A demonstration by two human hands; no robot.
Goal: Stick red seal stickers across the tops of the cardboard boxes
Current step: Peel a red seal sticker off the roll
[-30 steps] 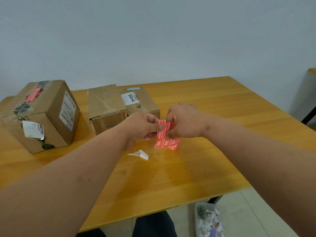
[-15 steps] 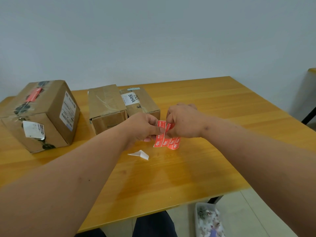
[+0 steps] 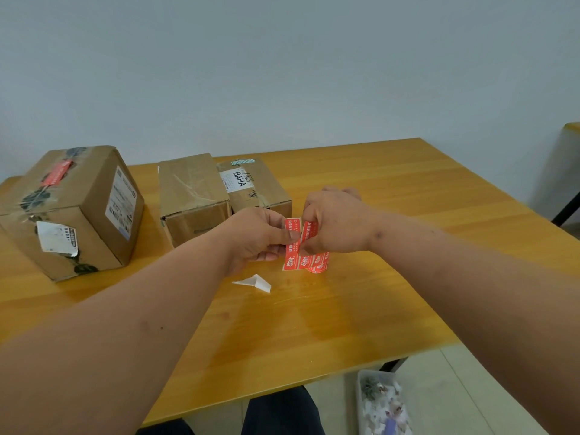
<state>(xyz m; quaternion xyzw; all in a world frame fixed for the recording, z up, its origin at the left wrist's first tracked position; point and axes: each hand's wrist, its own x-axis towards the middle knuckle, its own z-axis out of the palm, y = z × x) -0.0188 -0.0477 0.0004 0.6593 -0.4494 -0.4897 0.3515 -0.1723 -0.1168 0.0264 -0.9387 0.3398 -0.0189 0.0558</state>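
Red sticker sheet (image 3: pixel 305 250) held just above the wooden table (image 3: pixel 361 302), centre of head view. Left hand (image 3: pixel 260 238) pinches its left edge, thumb on top. Right hand (image 3: pixel 337 224) pinches a strip at the sheet's top. Three cardboard boxes behind: big box (image 3: pixel 70 208) far left with a red sticker on top, middle box (image 3: pixel 191 196), labelled box (image 3: pixel 252 188). White paper scrap (image 3: pixel 255 282) lies near the sheet.
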